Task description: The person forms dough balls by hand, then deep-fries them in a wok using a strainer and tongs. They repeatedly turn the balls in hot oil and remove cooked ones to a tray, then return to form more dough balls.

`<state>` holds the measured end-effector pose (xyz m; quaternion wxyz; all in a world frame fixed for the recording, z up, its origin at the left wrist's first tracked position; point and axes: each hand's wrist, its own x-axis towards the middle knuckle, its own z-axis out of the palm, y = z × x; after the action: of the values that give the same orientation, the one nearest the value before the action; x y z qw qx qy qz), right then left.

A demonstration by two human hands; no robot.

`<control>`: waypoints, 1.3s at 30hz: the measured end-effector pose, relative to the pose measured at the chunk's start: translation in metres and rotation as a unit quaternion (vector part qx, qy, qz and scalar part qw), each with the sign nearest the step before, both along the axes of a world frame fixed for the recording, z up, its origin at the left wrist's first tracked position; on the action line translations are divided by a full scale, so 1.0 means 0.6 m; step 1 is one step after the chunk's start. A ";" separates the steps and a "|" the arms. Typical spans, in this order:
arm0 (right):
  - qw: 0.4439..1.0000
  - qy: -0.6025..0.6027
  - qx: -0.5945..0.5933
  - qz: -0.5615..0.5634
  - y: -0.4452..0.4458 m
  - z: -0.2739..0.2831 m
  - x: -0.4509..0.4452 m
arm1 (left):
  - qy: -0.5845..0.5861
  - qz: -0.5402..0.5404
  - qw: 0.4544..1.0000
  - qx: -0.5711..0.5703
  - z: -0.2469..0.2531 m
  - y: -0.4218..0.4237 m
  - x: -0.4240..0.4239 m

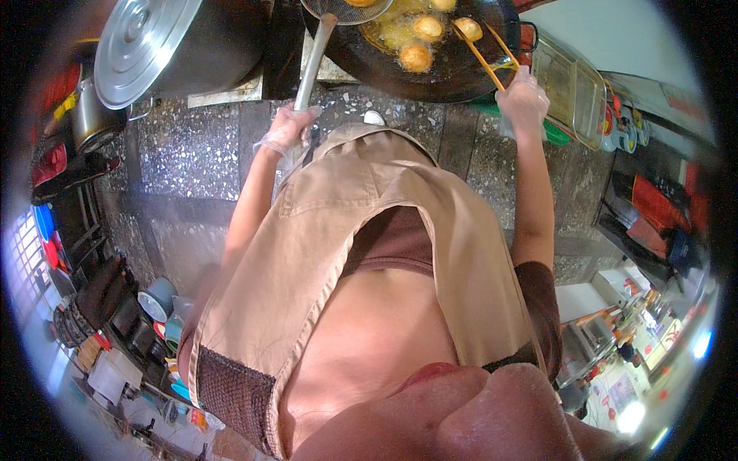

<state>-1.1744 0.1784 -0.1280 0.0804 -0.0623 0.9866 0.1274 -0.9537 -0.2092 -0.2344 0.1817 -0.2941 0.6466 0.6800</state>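
My left hand (290, 128), in a clear plastic glove, grips the handle of a wire-mesh skimmer (316, 63). The mesh bowl, cut off by the top edge, holds a golden fried ball (362, 2). My right hand (523, 101), gloved likewise, holds long wooden chopsticks (483, 60). Their tips are spread, one beside a fried dough ball (468, 29) in the wok (369, 69), the other to its right. Whether they touch it is unclear. More golden balls (415, 59) sit in the bubbling oil (398, 34).
Left of the wok stands a large dark pot (230, 52) with a metal lid (138, 34). A steel pot (95, 115) is farther left. Rectangular trays (568, 86) and a green container (556, 133) lie beside my right hand. Buckets (158, 299) stand behind on the left.
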 end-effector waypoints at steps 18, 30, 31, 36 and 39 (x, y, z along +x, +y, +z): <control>0.990 -0.022 -0.028 0.135 -0.057 0.000 0.097 | -0.012 0.015 1.000 0.017 0.005 -0.004 0.000; 0.995 -0.043 -0.019 0.088 -0.046 -0.019 0.048 | -0.002 0.021 1.000 0.014 -0.006 -0.004 0.003; 0.996 -0.031 -0.018 0.087 -0.044 -0.030 0.047 | -0.003 0.016 1.000 0.013 -0.006 -0.006 0.002; 0.997 -0.025 -0.009 0.077 -0.015 -0.041 0.041 | -0.014 0.029 0.999 0.028 -0.001 -0.007 0.002; 0.997 0.003 -0.001 0.079 0.016 -0.057 0.040 | -0.015 0.032 0.999 0.038 0.001 -0.006 0.001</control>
<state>-1.1505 0.1881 -0.1621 0.0667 -0.1401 0.9789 0.1330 -0.9533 -0.2126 -0.2337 0.1806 -0.3178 0.6078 0.7049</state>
